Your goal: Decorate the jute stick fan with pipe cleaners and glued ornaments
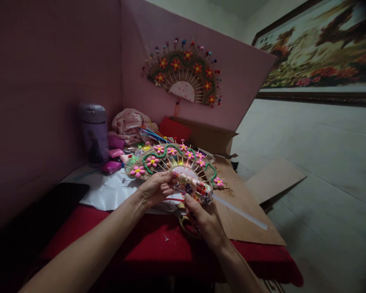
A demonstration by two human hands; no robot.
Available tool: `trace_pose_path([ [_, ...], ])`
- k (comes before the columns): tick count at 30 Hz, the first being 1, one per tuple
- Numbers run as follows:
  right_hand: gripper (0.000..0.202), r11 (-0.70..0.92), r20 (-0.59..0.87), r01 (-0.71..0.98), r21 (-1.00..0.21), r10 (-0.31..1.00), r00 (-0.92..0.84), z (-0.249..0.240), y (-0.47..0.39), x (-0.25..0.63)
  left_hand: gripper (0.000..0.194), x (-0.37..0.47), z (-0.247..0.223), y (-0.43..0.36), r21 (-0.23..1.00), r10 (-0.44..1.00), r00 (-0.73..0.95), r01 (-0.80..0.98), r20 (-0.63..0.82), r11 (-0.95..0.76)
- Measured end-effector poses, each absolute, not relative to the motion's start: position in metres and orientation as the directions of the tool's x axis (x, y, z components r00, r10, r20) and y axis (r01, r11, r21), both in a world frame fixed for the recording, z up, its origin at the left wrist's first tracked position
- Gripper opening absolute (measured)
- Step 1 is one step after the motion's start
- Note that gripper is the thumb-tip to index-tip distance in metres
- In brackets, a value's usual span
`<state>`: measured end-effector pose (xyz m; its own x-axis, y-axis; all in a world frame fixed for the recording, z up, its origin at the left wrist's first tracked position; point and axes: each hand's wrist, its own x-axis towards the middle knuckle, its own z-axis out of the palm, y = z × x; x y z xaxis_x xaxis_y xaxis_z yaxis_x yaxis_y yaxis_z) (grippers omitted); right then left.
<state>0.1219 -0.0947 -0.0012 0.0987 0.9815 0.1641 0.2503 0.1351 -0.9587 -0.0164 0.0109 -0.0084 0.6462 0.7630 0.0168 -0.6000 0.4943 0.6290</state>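
Observation:
Between my two hands is a clear plastic packet [192,186] of small multicoloured pieces, too small to name. My left hand [158,188] pinches its left end. At the lower right, my right hand [205,215] grips it with the thumb on top. Behind the packet lies a craft fan [161,156] of woven twine and thin sticks, with pink clay flowers and a wavy green cord. The packet and my hands hide part of its pale base. Scissors [184,221] with dark handles lie under my right hand, partly covered by it.
Cardboard [247,211] and a white strip [242,211] lie to the right on the red cloth [134,240]. A purple flask [94,134] and pink packets [112,167] stand at left. Another fan [183,67] hangs on the pink panel [238,77].

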Motion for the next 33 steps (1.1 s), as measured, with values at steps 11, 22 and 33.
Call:
trace_pose_path([
  [11, 0.035, 0.139, 0.18, 0.283, -0.949, 0.976, 0.126, -0.0002, -0.0945, 0.1217, 0.014, -0.0162, -0.0057, 0.0096, 0.654, 0.768, 0.64, -0.587, 0.015, 0.476],
  [22, 0.036, 0.177, 0.231, 0.301, -0.937, 0.961, 0.154, -0.001, -0.0953, 0.121, 0.013, -0.016, -0.0058, 0.0099, 0.659, 0.759, 0.65, -0.59, 0.045, 0.466],
  [33, 0.035, 0.15, 0.205, 0.283, -0.947, 0.963, 0.175, -0.0033, -0.093, 0.1206, 0.012, -0.0172, -0.0097, 0.0116, 0.684, 0.761, 0.645, -0.586, 0.069, 0.434],
])
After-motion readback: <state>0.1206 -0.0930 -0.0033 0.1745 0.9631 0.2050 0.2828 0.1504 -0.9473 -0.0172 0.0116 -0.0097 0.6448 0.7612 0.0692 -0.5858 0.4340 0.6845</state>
